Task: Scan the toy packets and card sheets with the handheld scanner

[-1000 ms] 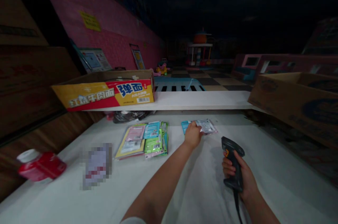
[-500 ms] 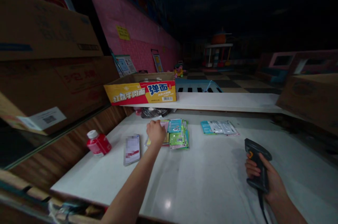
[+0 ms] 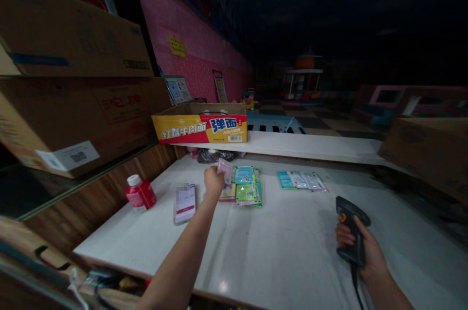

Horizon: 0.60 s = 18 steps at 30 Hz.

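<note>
Pinched in my left hand (image 3: 214, 181) is a small pale pink packet (image 3: 224, 169), tilted up off the pile. Directly beside it lie stacked green packets (image 3: 246, 193), a blue packet (image 3: 243, 174) and a yellowish one (image 3: 228, 193), partly behind my hand. My right hand (image 3: 360, 246) is wrapped round the grip of a black barcode scanner (image 3: 353, 229), held over the right part of the white table (image 3: 285, 246). A cable runs down from the scanner's handle. Farther back, a separate group of blue and silvery packets (image 3: 302, 180) lies flat.
Left of the packets lie a phone (image 3: 185, 205) and a red bottle with a white cap (image 3: 141, 194). A raised white shelf (image 3: 310, 146) at the back bears an open noodle carton (image 3: 201, 127). Cardboard boxes (image 3: 84, 120) are stacked at left; another box (image 3: 427, 146) stands at right.
My left hand has lifted the pink packet from the pile, its face now turned up. The scanner stays in my right hand. The view has shifted slightly.
</note>
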Each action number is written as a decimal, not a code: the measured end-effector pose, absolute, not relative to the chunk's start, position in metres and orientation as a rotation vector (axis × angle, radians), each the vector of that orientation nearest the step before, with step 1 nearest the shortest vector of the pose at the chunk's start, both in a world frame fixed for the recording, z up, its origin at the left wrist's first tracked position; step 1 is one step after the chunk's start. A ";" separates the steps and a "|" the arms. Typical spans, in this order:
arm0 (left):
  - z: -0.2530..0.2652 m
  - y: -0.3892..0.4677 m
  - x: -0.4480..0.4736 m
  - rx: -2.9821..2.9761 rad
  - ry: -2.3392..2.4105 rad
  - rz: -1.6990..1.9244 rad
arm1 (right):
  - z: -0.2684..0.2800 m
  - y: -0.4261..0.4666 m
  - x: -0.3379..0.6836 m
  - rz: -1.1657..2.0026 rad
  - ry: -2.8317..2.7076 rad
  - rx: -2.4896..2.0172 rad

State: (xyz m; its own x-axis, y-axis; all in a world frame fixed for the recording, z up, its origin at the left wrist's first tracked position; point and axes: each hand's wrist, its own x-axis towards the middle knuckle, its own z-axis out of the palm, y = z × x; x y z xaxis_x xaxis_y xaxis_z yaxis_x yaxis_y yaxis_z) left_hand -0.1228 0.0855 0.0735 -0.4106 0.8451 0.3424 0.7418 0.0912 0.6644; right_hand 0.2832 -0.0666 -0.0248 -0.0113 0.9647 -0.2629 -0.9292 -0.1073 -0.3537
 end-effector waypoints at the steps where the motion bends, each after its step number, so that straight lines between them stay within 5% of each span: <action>1: 0.071 0.084 -0.120 1.630 2.142 1.339 | -0.025 -0.066 0.283 1.597 -0.091 -0.502; 5: 0.046 0.060 -0.085 1.530 1.675 1.651 | -0.022 -0.067 0.281 1.593 -0.111 -0.540; 9: 0.001 0.020 -0.040 1.409 1.189 1.446 | -0.018 -0.068 0.277 1.571 -0.201 -0.632; 18: -0.023 0.004 -0.028 1.407 1.198 1.368 | 0.002 -0.081 0.247 1.526 -0.634 -1.040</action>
